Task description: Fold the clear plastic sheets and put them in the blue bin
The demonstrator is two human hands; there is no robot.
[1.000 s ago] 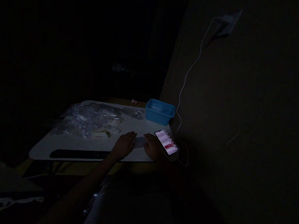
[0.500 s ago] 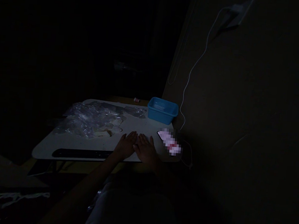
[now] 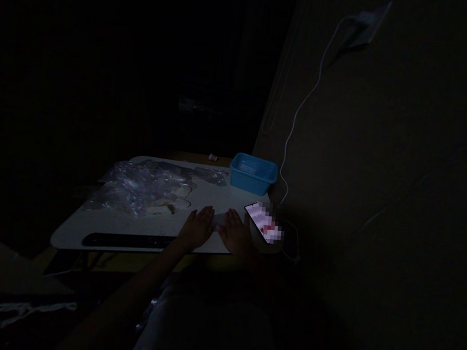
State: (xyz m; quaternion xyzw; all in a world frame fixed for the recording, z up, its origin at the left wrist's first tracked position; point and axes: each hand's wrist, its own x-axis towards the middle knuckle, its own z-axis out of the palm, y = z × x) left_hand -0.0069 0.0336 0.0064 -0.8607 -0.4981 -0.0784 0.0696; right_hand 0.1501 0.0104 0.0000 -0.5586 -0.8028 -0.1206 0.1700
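My left hand (image 3: 196, 229) lies palm down near the front edge of the white table (image 3: 122, 228), its fingers stretched out. Beside it, also flat and with the thumb spread, is my right hand (image 3: 235, 235). A narrow gap separates the two hands. In that gap shows a greyish patch (image 3: 218, 219), too dim to tell what it is. Just right of my right hand rests a lit phone (image 3: 259, 215), its screen partly blurred. Crumpled clear plastic bags (image 3: 134, 185) spread over the table's left side, with pale pieces (image 3: 180, 193) at their right edge.
A blue plastic basin (image 3: 251, 182) stands at the table's back right corner. Behind the table lies a small red-and-white item (image 3: 212, 157). A white charging cable (image 3: 287, 141) hangs from a wall socket on the right. The room is very dark.
My right hand has slid to the right, away from my left hand, opening a gap between them. My left hand stays nearly where it was.
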